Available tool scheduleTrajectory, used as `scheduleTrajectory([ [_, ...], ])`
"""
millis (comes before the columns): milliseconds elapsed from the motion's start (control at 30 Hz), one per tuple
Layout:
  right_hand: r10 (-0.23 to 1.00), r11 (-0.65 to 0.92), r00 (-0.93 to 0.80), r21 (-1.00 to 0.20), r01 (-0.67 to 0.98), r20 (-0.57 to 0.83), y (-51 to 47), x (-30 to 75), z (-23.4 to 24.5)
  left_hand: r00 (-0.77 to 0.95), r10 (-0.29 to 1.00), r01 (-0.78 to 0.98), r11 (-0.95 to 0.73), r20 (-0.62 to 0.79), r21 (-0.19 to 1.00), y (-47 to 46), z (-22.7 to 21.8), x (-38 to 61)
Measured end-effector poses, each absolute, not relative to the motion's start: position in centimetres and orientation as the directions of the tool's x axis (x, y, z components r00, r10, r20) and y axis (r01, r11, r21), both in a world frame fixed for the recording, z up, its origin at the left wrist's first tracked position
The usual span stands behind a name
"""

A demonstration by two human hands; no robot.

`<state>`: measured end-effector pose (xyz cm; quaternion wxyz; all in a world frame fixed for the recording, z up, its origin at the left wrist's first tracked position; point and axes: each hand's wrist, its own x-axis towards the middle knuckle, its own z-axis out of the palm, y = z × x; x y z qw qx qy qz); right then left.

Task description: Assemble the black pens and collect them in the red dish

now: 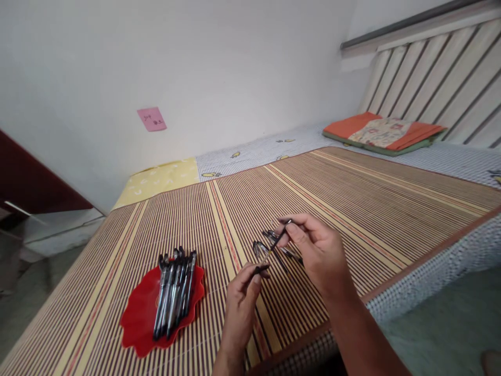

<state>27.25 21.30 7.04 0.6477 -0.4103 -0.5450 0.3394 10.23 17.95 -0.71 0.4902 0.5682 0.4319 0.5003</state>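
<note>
My left hand (241,297) is closed, pinching the lower, dark end of a thin pen part (274,245). My right hand (317,248) is closed too, its fingertips pinching the upper end of that same slim piece. Both hands hover just above a striped bamboo mat (352,203). Under them lie a few loose clear pen parts (270,250) on the mat. To the left, a red scalloped plate (136,318) holds several dark pens (174,292) lying side by side.
The mat covers a bed with a checked sheet (450,156). An orange folded cloth or pillow (381,132) lies at the far right by a slatted headboard (438,78). A pink note (152,119) sticks on the white wall. Floor shows at lower right.
</note>
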Motion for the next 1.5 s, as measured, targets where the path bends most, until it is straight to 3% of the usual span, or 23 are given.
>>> scheduleTrajectory([
  [400,0.895,0.426,0.16,-0.904,-0.028,0.417,21.1,27.0,7.2,0.081,0.98,-0.01,-0.179,0.18,0.984,18.3,-1.0,10.0],
  [567,0.889,0.432,0.159,-0.902,0.019,0.429,21.2,27.3,7.4,0.086,0.987,-0.031,-0.137,0.139,0.99,18.2,-1.3,9.9],
  [800,0.866,0.482,0.096,-0.87,0.107,0.491,20.2,26.8,8.0,0.091,0.978,0.018,-0.188,0.186,0.982,18.3,-1.3,9.9],
  [1067,0.874,0.447,0.212,-0.894,-0.002,0.437,20.7,27.2,7.7,0.007,0.989,-0.009,-0.149,0.149,0.989,18.1,-1.2,9.8],
  [1500,0.865,0.493,0.094,-0.87,0.021,0.493,20.1,26.9,8.5,0.011,0.994,-0.119,-0.106,0.108,0.987,18.3,-1.3,9.8],
])
